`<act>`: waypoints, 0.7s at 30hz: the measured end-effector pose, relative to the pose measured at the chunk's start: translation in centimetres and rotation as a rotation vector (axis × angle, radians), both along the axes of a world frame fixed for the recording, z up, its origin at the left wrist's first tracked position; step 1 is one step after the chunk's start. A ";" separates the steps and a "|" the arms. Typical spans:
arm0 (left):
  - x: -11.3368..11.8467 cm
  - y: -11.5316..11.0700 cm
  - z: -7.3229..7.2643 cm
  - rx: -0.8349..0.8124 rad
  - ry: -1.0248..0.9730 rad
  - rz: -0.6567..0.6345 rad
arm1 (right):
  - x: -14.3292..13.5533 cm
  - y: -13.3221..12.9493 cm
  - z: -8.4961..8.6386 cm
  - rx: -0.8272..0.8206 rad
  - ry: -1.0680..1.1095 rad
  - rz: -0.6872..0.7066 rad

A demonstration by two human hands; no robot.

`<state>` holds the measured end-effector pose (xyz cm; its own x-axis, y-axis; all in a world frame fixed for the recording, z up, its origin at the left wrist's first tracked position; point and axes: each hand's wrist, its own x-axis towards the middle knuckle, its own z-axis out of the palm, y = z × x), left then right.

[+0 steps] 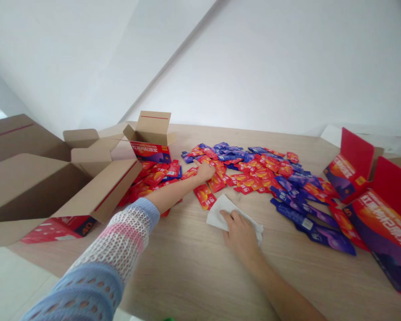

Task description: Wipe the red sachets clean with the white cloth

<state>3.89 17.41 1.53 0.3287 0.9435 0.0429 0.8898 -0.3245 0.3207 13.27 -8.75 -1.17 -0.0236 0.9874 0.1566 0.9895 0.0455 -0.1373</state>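
Observation:
My left hand (205, 171), in a striped knit sleeve, reaches among the red sachets (250, 169) on the table. Its fingers look curled down; what lies under them is hidden. Closer to me, my right hand (240, 234) presses on a folded white cloth (218, 211), fingers bent over it. One red sachet (204, 196) lies against the cloth's far edge. Purple sachets (227, 151) are mixed with red ones behind my left hand, and longer purple sachets (316, 232) lie to the right.
A large open carton (30, 187) stands at the left. Behind it is a smaller open printed box (152, 151), with another heap of red sachets (155, 176) before it. Two open red boxes (345, 174) (384, 218) stand at the right. A white wall (270, 67) bounds the table's far side.

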 end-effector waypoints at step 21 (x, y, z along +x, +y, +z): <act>-4.6 -7.5 -0.5 0.088 0.313 -0.206 | 1.0 -1.2 1.0 0.047 0.284 0.213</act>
